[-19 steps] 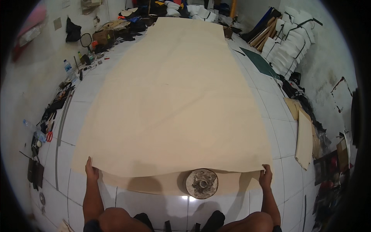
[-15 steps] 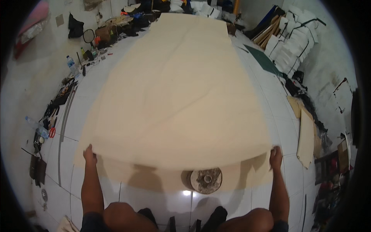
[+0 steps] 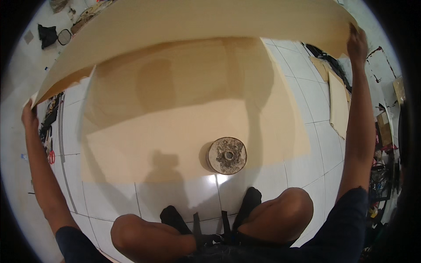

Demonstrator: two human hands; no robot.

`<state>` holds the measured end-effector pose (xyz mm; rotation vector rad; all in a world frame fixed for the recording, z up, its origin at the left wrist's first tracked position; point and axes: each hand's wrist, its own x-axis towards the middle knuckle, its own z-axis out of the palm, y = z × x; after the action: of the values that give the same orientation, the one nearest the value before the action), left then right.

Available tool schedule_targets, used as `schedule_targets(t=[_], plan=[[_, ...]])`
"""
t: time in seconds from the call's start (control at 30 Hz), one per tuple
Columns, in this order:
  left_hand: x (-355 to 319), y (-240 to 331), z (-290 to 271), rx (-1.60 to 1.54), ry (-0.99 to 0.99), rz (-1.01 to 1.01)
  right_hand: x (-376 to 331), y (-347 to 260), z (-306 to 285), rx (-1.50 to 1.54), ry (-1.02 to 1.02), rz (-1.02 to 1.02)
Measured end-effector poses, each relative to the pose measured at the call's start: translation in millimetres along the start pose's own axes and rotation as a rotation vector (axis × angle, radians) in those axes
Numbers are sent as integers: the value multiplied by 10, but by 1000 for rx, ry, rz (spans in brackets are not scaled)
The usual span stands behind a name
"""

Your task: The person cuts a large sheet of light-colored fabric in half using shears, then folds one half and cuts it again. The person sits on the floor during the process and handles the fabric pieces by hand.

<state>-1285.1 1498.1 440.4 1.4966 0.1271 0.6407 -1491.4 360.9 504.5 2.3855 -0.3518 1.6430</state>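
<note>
1. Left hand (image 3: pixel 30 117) is clenched on one corner of the big tan sheet (image 3: pixel 197 26), held up high.
2. Right hand (image 3: pixel 357 41) pinches the opposite corner.
3. Below, a round metal disc (image 3: pixel 226 155) sits near the front edge of the sheet lying on the tiled floor (image 3: pixel 175 195).

Round metal weight (image 3: pixel 226 155) sits on the lower sheet (image 3: pixel 175 144), only obstacle there. Raised sheet (image 3: pixel 210 22) blocks reach beyond the weight. Bare tiles (image 3: pixel 175 197) between weight and knees are free; clutter (image 3: pixel 48 127) far left of weight.
</note>
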Motion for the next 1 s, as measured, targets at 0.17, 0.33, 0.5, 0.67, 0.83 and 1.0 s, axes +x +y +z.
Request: schedule_targets(t=[0.17, 0.33, 0.5, 0.67, 0.83, 1.0], plan=[[-2241, -1908, -265, 526, 100, 103, -2633, 513, -572, 37, -227, -332], [-3712, -2652, -688, 184, 331, -399, -3914, -282, -891, 151, -869, 344], [-4371, -2925, -654, 95, 281, -464, -4130, -328, -1049, 147, -962, 372], [-4205, -2918, -351, 144, 233, -489, -4286, -425, -913, 137, -933, 464], [-4520, -2841, 154, -150, 185, -793, -4343, -293, -1012, 245, -917, 591], [-4528, -2791, 318, -71, 133, -614, -4222, -234, -792, 673, -796, 1007]])
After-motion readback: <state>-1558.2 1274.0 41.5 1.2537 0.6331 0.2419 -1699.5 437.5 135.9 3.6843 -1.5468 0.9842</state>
